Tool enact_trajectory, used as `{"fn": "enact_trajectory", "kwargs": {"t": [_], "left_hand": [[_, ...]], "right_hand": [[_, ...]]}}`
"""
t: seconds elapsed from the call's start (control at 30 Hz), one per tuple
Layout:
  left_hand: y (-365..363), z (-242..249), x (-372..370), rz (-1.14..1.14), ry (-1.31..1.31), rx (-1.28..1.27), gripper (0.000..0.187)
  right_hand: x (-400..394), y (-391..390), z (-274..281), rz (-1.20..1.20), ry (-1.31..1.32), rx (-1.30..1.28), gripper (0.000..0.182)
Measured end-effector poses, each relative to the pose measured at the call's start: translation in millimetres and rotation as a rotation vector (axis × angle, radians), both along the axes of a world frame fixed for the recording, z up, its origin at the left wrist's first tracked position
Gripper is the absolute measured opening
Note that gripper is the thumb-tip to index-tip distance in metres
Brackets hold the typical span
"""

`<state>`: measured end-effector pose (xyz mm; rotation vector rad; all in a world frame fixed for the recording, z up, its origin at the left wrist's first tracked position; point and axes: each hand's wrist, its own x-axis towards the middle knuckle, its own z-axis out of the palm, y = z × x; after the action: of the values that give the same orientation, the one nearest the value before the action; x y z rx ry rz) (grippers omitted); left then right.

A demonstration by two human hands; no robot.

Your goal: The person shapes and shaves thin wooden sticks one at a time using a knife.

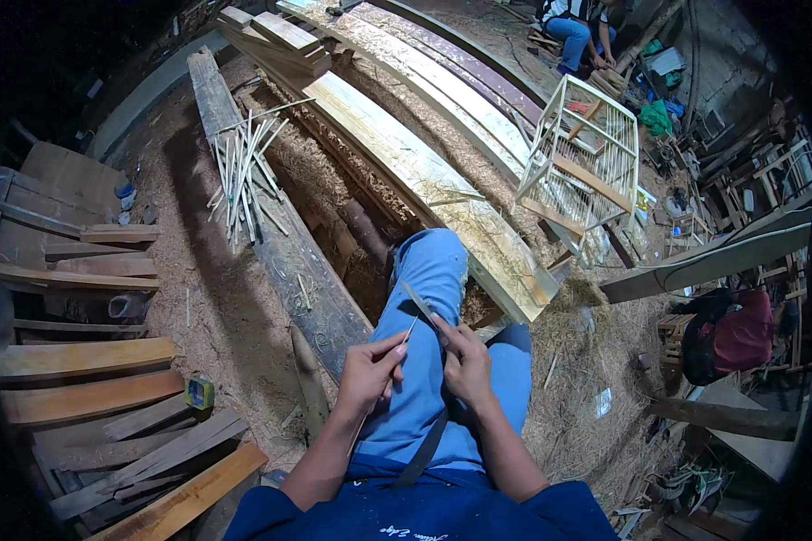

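Observation:
Over my jeans, my left hand point(370, 377) pinches a thin wooden stick point(412, 328) whose tip points up and forward; its other end runs back along my forearm. My right hand point(465, 362) is closed around a knife, and the blade point(418, 298) slants up to the left, close to the stick's tip. Whether blade and stick touch, I cannot tell. A pile of thin split sticks point(244, 180) lies across a dark weathered plank point(289, 261) ahead to the left. On the right, beyond the light planks, stands a slatted wooden cage point(586, 162).
Long light planks point(406, 171) with shavings run diagonally ahead of me. Cut boards point(90, 358) and a yellow tape measure point(199, 393) lie at left. A red and black bag point(740, 335) sits at right. At the top right a seated person point(573, 36) handles wood pieces.

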<state>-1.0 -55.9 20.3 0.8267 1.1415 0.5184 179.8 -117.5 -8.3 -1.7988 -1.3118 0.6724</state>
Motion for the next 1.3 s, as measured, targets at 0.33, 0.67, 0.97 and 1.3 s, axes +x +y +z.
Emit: {"fn": "enact_trajectory", "kwargs": {"t": [0.33,0.67,0.97,1.3], "left_hand": [[32.3,-13.2,21.8,0.003,0.005,-0.006,0.034],[3.0,-5.2,-10.9,-0.021,-0.026,-0.105,0.034],[31.6,-7.1,20.6,-0.017,0.007,-0.007,0.036],[16.5,-11.1,9.6,-0.056,-0.002,-0.009,0.032]], "right_hand": [[2.1,-3.5,-6.4,0.047,0.035,0.014,0.058],[1.6,3.6,-3.7,-0.038,-0.026,-0.022,0.046],[-3.0,1.9,-1.0,0.051,-0.002,0.031,0.052],[7.2,7.1,-10.7,-0.041,-0.036,-0.03,0.048]]}}
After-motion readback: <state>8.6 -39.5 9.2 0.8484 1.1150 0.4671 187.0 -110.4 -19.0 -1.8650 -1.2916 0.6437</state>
